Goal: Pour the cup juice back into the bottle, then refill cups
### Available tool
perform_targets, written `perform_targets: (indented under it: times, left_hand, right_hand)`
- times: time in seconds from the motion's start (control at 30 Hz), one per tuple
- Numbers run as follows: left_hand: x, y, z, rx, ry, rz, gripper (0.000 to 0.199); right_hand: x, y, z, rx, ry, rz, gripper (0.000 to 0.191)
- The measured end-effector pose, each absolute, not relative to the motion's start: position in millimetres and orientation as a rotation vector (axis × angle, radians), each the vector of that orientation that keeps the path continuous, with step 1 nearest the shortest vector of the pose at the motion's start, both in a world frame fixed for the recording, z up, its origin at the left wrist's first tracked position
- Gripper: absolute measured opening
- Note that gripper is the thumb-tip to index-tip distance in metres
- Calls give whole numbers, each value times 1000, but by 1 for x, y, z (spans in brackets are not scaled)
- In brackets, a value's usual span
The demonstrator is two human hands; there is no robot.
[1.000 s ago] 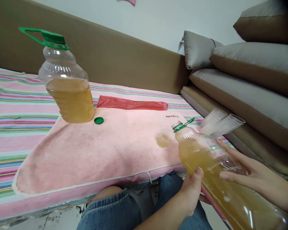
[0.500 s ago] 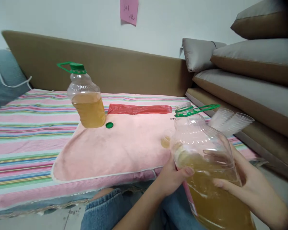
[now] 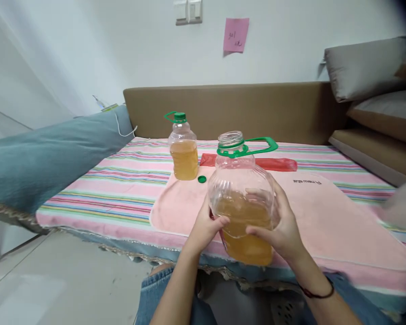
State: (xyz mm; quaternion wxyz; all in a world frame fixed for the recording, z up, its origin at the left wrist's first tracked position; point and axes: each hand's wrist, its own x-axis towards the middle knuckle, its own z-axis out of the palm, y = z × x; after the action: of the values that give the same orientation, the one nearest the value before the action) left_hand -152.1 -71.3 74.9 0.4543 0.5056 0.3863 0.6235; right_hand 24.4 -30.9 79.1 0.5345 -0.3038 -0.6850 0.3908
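Note:
Between my two hands is a large clear plastic bottle (image 3: 242,180), uncapped, with a green ring handle pointing right and yellowish liquid in its lower half. My left hand (image 3: 206,228) wraps its left side, thumb on the front. On the opposite side, my right hand (image 3: 280,225) grips it, its far fingers showing through the plastic. The bottle is upright in front of the bed's edge; whether its base touches anything I cannot tell. A green cap (image 3: 202,179) lies on the pink mat, left of the held bottle. Beyond it stands a second, capped bottle (image 3: 185,158) of similar liquid.
A folded red plastic bag (image 3: 280,164) lies behind the held bottle on the pink mat (image 3: 341,216). Striped cloth (image 3: 122,194) covers the bed. Stacked cushions (image 3: 385,108) stand at right, and a blue-grey bolster (image 3: 64,153) lies at left. A blurred translucent shape (image 3: 404,205) is at the right edge.
Both hands have brought the bottle from the lower right toward the middle, and it is now more upright. The view has turned left, showing the bolster and floor.

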Motion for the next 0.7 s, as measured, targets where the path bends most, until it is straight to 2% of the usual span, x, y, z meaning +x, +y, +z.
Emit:
perform_targets:
  times: [0.1,0.27,0.33,0.5,0.7]
  left_hand:
    - [-168,-74,79,1060,1059,1749,93]
    - [-186,-78,84,584,1138,2155,55]
    - [-192,-81,84,425,1261,2270,47]
    - [-203,-90,82,207,1464,2330,42]
    - [-211,-92,76,235,1587,2243,47]
  right_hand:
    - [-15,-13,77,-595,-1575,907,115]
    - [-73,18,69,-485,-1472,925,111]
    - [-93,29,64,-456,-1474,940,110]
    - [-136,50,55,-431,-1494,992,111]
    - [-176,60,46,-339,-1504,1068,111]
